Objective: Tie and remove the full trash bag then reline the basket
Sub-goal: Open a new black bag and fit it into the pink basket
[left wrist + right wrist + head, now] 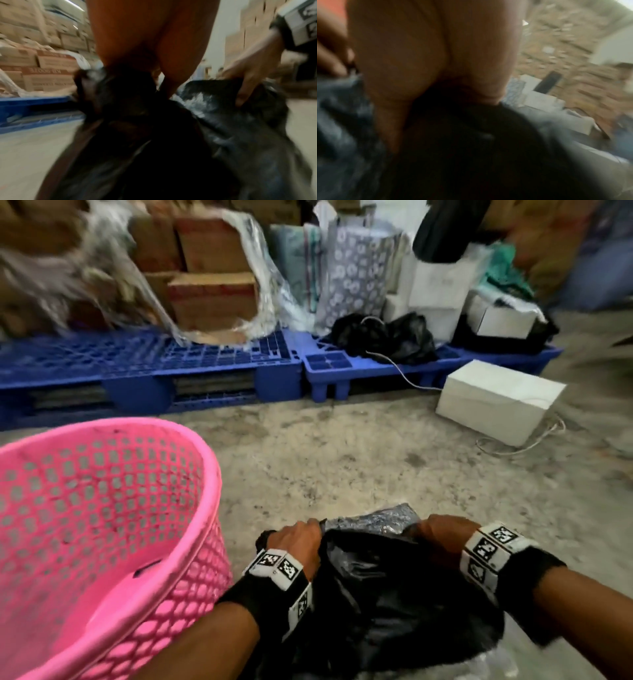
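Fingers (243, 93) of the right hand (442, 534) curl over the rim of the black trash bag (394, 594) and pinch the plastic; the left wrist view shows them folded down across the edge. Opposite, the left hand (298, 542) grips a bunched part of the same rim, its fingers closed round the gathered plastic. Both hands hold the bag's mouth from either side, near each other but apart, with a crinkled, greyish flap of the bag standing up between them. The bag itself sits low on the concrete floor (359, 460), just to the right of the pink basket (102, 508), outside it. The basket is tilted, its open mouth facing the camera, and its perforated inner wall shows bare with no liner in view. Each wrist wears a black band with white coded tags.

Farther back, blue plastic pallets (147, 364) lie on the floor, stacked with cardboard boxes (212, 299) and loose clear plastic. Another black bag (387, 337) rests on the right pallet, and a white box (496, 402) with a cable sits on the floor beside it. The right wrist view is too blurred to add detail.
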The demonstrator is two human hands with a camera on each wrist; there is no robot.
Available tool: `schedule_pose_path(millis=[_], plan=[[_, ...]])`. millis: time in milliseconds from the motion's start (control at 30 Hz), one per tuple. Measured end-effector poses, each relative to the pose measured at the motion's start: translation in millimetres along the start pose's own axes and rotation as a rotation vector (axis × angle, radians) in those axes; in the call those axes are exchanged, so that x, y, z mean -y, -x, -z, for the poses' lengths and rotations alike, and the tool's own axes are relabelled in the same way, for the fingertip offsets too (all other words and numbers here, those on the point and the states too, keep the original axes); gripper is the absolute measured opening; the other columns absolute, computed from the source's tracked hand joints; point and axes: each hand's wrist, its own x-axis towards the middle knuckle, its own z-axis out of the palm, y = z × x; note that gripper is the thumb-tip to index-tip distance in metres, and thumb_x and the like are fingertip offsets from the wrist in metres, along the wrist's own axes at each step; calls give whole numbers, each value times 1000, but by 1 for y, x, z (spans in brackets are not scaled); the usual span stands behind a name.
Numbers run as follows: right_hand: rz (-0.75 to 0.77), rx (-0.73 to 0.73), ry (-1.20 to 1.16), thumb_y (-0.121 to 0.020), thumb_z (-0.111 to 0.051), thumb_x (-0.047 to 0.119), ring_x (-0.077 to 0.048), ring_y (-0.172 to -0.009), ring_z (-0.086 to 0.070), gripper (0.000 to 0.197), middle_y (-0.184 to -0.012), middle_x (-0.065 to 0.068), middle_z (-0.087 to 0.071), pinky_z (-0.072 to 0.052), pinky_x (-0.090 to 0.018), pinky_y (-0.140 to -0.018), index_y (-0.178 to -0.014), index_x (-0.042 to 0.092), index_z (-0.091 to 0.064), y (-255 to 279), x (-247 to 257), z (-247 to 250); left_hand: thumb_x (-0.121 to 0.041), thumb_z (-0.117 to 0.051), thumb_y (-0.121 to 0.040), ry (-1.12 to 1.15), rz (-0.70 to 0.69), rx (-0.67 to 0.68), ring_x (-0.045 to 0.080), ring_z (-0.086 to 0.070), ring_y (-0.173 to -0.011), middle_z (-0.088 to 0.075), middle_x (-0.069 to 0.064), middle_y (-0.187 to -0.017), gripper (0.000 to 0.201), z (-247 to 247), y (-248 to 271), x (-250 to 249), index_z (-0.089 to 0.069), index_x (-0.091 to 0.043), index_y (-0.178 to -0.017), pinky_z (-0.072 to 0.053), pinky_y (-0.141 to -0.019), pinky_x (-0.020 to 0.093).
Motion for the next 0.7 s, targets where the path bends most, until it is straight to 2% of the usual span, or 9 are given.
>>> schedule_pose_path(millis=[33, 167, 233, 300, 400, 467, 533, 633, 700], plan=[[-7, -38, -63, -84, -58, 26, -5, -88, -60, 14, -81, 15, -70, -46, -15, -70, -96, 21, -61, 7, 3, 18, -19, -43, -89, 68, 19, -50, 39, -57, -109, -59, 19, -117, 29, 20, 0, -7, -43, -8, -115, -45, -85, 42], [24, -212, -321, -83, -64, 25, -20, -84, -61, 5, -80, 0, -61, -43, -26, -68, -82, 20, -63, 31, 22, 108, -20, -53, -84, 527, 30, -263, 39, -61, -97, -62, 22, -111, 25, 121, -11, -36, -46, -13, -107, -45, -73, 34], [146, -371, -518, -84, -63, 14, -14, -77, -59, 7, -79, -3, -67, -47, -28, -66, -80, 19, -65, 44, 39, 147, -25, -62, -79, 722, -84, -240, 37, -60, -99, -60, 17, -117, 46, 171, -4, -41, -41, -20, -120, -44, -71, 32], [290, -488, -783, -85, -59, 1, -16, -81, -59, 14, -90, -14, -69, -51, -25, -69, -97, 2, -66, 60, 63, 177, -27, -69, -74, 642, -239, -186, 28, -59, -104, -56, 8, -122, 70, 208, 14, -38, -33, -27, -133, -50, -83, 36], [459, -530, -968, -84, -56, -6, -10, -72, -62, 13, -82, -10, -66, -51, -16, -60, -93, -3, -65, 82, 99, 207, -21, -73, -70, 517, -408, -332, 20, -63, -100, -67, 5, -109, 51, 241, 43, -23, -54, -22, -117, -52, -88, 37], [528, -523, -981, -84, -60, 0, -10, -72, -62, 10, -81, -10, -64, -53, -14, -59, -93, -3, -64, 94, 121, 223, -18, -68, -70, 470, -474, -559, 18, -65, -87, -70, 4, -90, 24, 255, 64, -3, -61, -17, -93, -49, -72, 25], [556, -631, -947, -80, -66, 19, -15, -76, -65, 24, -89, -12, -67, -57, -23, -67, -97, 2, -64, 104, 141, 238, -14, -66, -72, 383, -472, -774, 22, -61, -74, -64, 0, -73, 13, 265, 88, 20, -54, -17, -76, -40, -57, 24], [484, -946, -656, -65, -69, 46, -6, -73, -67, 63, -107, 1, -62, -55, -15, -64, -122, 24, -53, 107, 161, 252, -12, -62, -72, 240, -470, -918, 27, -62, -76, -65, 3, -77, 13, 271, 125, 57, -52, -14, -79, -47, -63, 40], [475, -873, -481, -62, -71, 51, 2, -81, -64, 89, -118, 12, -54, -51, -12, -71, -139, 36, -28, 94, 177, 256, -13, -62, -68, 181, -468, -967, 25, -62, -80, -66, 3, -83, 21, 268, 150, 87, -54, -17, -86, -48, -65, 44]])
